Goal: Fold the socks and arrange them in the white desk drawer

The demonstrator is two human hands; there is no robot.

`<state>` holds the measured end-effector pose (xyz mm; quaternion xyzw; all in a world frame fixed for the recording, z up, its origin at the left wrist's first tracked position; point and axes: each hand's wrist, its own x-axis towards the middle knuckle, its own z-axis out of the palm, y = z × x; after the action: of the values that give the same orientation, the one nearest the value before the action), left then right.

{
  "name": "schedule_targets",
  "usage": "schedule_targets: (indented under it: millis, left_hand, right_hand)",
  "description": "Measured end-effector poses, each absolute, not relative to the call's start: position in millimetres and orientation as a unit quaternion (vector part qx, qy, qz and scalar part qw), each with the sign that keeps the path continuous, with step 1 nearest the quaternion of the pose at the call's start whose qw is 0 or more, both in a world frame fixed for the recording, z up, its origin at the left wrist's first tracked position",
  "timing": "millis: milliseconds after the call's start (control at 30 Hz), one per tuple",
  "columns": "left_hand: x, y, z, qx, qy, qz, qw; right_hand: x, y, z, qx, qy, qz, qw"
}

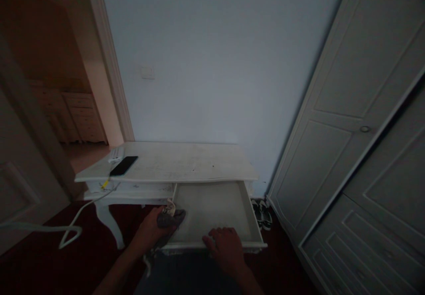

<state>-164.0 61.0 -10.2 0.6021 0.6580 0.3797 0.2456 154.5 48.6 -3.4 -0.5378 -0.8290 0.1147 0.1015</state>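
A shallow white drawer (215,206) is pulled out from the right side of a low white table (186,157). In my left hand (153,227) is a crumpled grey cloth (171,218) with a lighter beige part, held at the drawer's left wall. My fingers on that side are closed round it, partly hidden by its folds. At the drawer's front edge, my right hand (227,246) has its fingers bent over the top of the front board, thumb to the left. The drawer's inside shows bare light-coloured board.
A dark phone (124,165) and a white power strip (116,154) lie on the table's left end. A white cable (71,230) hangs down left. Sneakers (262,214) stand right of the drawer, beside a wardrobe (315,153). An open doorway is at left.
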Motion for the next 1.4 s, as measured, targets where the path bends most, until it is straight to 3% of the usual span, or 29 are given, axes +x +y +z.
schedule_targets:
  millis: [1400]
  left_hand:
    - [-155.2,57.5,-0.7,0.618,0.687,0.324,0.204]
  right_hand:
    - [154.3,51.8,-11.7,-0.535,-0.831,0.107,0.109]
